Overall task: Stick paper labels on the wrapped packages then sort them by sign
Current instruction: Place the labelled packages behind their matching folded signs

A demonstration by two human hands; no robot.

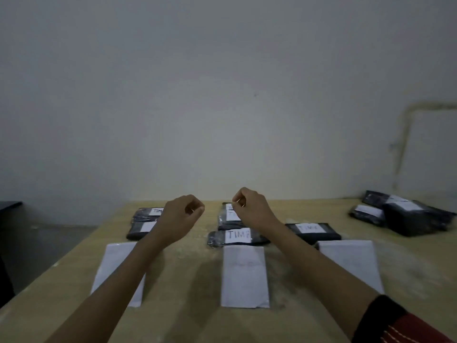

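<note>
Black wrapped packages [237, 235], white labels up, likely call for each label to be pressed flat and read before the pack is laid squarely behind its matching paper sheet [243, 276]. This stack lies just under the right hand [249, 206], which hovers with fingers curled, thumb to forefinger. The left hand [183, 214] hovers likewise beside a second stack [142, 227]. In the dim view, whether either hand pinches anything cannot be told. Another pile [400, 214] sits well off to the right hand's outer side on the table [188, 280].

R sleeve [408, 330] red w/ white stitching, black cuff [380, 314]; L forearm [111, 280] bare.
</note>
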